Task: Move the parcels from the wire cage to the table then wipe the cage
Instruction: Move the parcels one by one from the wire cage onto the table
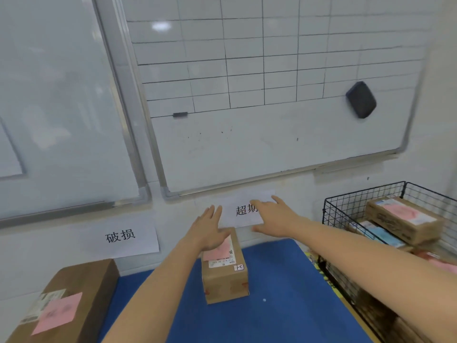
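A small cardboard parcel [226, 276] with a pink note stands on the blue table [279, 305] near the wall. My left hand [210, 230] hovers over its far top edge, fingers spread, holding nothing. My right hand [273, 217] is raised just right of it, in front of a paper sign, also spread and holding nothing. A larger parcel [66, 300] with a pink note lies at the table's left front. The black wire cage [346, 206] stands at the right and holds several labelled parcels [403, 219].
Two whiteboards hang on the wall; the right one [272, 134] has a drawn grid, a black eraser [361, 99] and a small marker. Two paper signs with printed characters [121, 236] are stuck on the wall just above the table.
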`<state>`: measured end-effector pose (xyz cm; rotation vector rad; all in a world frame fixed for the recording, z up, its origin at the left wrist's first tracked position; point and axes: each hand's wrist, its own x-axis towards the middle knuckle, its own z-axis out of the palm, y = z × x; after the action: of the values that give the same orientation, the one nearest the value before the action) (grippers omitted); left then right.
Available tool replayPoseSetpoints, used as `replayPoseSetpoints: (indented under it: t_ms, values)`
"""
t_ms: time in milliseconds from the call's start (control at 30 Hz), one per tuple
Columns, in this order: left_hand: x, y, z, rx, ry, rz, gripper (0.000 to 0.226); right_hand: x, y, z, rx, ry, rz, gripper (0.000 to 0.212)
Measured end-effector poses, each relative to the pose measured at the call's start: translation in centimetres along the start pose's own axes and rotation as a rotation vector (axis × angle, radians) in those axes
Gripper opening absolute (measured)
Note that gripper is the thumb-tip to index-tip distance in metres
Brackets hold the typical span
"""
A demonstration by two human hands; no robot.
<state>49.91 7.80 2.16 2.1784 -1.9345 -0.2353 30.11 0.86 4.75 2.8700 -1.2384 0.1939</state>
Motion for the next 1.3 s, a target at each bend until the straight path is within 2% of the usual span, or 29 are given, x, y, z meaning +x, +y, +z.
replayPoseSetpoints:
  t_ms: [233, 400, 733, 1033, 1300]
  values:
    - [0.4, 4.2, -1.5, 0.046, 0.065, 0.135, 0.072, -2.3, 3.3, -4.7, 0.01, 0.112, 0.092, 0.073]
    - [0.9, 8.2, -2.3, 0.037, 0.108, 0.179, 0.071, -6.1, 6.0, -6.6, 0.008, 0.124, 0.136, 0.074]
    - [1.6, 23.1, 1.2, 0.006, 0.088, 0.258, 0.068, -16.1, 16.9, -8.4, 0.002, 0.149, 0.232, 0.075]
    - [1.4, 36.9, 6.6, -0.074, 0.052, 0.21, 0.071, -25.5, 29.5, -9.3, -0.01, 0.127, 0.24, 0.074]
    - [-0.7, 42.6, 10.2, -0.112, -0.02, 0.14, 0.071, -30.4, 33.9, -7.6, 0.056, 0.084, 0.222, 0.07]
